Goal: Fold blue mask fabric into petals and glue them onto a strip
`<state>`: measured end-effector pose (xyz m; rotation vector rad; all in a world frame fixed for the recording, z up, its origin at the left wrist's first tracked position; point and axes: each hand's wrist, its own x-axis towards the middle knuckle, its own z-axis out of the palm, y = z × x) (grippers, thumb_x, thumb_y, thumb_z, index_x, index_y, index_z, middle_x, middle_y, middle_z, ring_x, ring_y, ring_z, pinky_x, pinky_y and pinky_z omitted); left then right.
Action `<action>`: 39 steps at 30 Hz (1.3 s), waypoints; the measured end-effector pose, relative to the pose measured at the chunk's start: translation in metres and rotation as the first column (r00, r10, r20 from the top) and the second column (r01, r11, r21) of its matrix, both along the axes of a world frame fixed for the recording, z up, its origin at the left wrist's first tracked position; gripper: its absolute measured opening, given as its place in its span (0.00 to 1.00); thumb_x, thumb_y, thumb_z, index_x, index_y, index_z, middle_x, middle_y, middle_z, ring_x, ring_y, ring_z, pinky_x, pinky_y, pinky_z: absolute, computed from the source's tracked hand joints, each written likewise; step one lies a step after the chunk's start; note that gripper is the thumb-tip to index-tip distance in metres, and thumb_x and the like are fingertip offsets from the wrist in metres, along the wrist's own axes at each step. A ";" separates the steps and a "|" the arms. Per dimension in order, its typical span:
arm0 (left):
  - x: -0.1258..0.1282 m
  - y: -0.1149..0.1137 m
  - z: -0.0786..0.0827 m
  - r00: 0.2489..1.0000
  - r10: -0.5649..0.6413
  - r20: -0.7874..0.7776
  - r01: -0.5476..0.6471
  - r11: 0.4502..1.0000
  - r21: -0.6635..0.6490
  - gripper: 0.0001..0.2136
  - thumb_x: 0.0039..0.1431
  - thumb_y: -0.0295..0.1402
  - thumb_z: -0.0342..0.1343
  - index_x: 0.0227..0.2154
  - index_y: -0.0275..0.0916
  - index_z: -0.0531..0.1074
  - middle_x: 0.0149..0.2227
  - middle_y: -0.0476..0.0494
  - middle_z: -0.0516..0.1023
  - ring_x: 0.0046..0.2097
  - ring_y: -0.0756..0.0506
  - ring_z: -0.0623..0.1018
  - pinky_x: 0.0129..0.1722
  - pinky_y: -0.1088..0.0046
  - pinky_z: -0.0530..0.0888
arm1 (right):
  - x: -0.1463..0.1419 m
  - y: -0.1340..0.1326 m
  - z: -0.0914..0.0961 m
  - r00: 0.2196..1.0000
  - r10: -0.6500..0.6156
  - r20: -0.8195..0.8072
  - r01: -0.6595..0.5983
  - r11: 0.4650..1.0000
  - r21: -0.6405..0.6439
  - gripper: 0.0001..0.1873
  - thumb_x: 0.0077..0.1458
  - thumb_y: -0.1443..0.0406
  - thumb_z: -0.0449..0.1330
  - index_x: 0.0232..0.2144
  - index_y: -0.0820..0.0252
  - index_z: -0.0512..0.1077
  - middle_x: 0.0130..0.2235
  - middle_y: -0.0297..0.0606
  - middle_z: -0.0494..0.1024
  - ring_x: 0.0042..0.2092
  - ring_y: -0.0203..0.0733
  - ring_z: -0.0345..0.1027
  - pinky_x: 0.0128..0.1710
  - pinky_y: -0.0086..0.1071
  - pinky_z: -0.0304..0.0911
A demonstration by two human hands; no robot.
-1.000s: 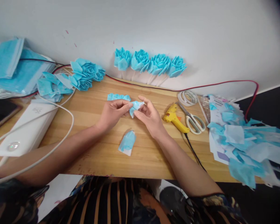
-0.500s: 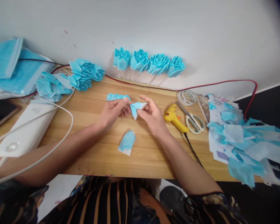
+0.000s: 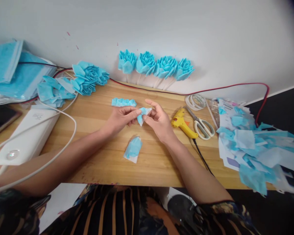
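Both hands meet over the middle of the wooden table (image 3: 100, 163). My left hand (image 3: 120, 119) and my right hand (image 3: 158, 120) pinch a small folded piece of light blue fabric (image 3: 142, 114) between their fingertips, just above the tabletop. Below them lies another folded blue-and-white piece (image 3: 133, 148). A strip of folded blue petals (image 3: 123, 102) rests just behind the left hand.
Several finished blue flowers (image 3: 155, 65) lean on the wall; more flowers (image 3: 88, 78) lie at the left. A yellow glue gun (image 3: 182, 124), scissors (image 3: 202, 124) and tape rolls (image 3: 196, 101) sit right of my hands. Blue scraps (image 3: 254, 147) pile at the right; a white box (image 3: 26, 137) and cables at the left.
The fingers of both hands have worked the small blue piece, which turned slightly between them. The hands stay in the same spot.
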<state>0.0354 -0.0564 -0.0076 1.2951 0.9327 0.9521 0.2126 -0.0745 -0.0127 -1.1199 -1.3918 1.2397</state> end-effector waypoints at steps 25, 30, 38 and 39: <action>-0.004 0.007 -0.001 0.993 0.094 0.075 -0.080 0.983 -0.165 0.12 0.53 0.36 0.65 0.22 0.36 0.72 0.20 0.51 0.73 0.24 0.54 0.69 0.27 0.77 0.64 | 0.010 0.002 -0.001 0.991 -0.061 0.123 0.031 0.972 0.234 0.24 0.64 0.56 0.56 0.60 0.51 0.67 0.56 0.40 0.77 0.59 0.45 0.71 0.56 0.44 0.69; -0.005 0.009 -0.003 0.977 0.113 0.183 -0.067 0.968 -0.242 0.11 0.54 0.33 0.66 0.22 0.35 0.71 0.20 0.50 0.74 0.23 0.54 0.70 0.27 0.77 0.66 | 0.012 0.001 0.001 0.842 -0.302 0.448 -0.080 0.750 0.656 0.23 0.60 0.70 0.58 0.57 0.51 0.69 0.61 0.43 0.73 0.64 0.50 0.64 0.62 0.53 0.62; -0.001 0.003 -0.003 0.962 0.123 0.245 -0.074 0.977 -0.202 0.10 0.55 0.31 0.66 0.22 0.35 0.73 0.20 0.51 0.73 0.23 0.54 0.69 0.26 0.78 0.66 | 0.001 0.001 -0.001 0.688 -0.441 0.576 -0.214 0.636 0.742 0.07 0.63 0.66 0.60 0.39 0.49 0.78 0.60 0.38 0.72 0.65 0.52 0.60 0.64 0.57 0.60; -0.001 0.002 -0.003 0.963 0.121 0.241 -0.074 0.978 -0.197 0.10 0.55 0.31 0.66 0.22 0.35 0.73 0.20 0.51 0.73 0.23 0.54 0.69 0.26 0.78 0.66 | 0.001 0.001 -0.001 0.692 -0.456 0.560 -0.200 0.625 0.755 0.06 0.63 0.65 0.60 0.37 0.50 0.78 0.59 0.38 0.72 0.65 0.52 0.60 0.63 0.57 0.60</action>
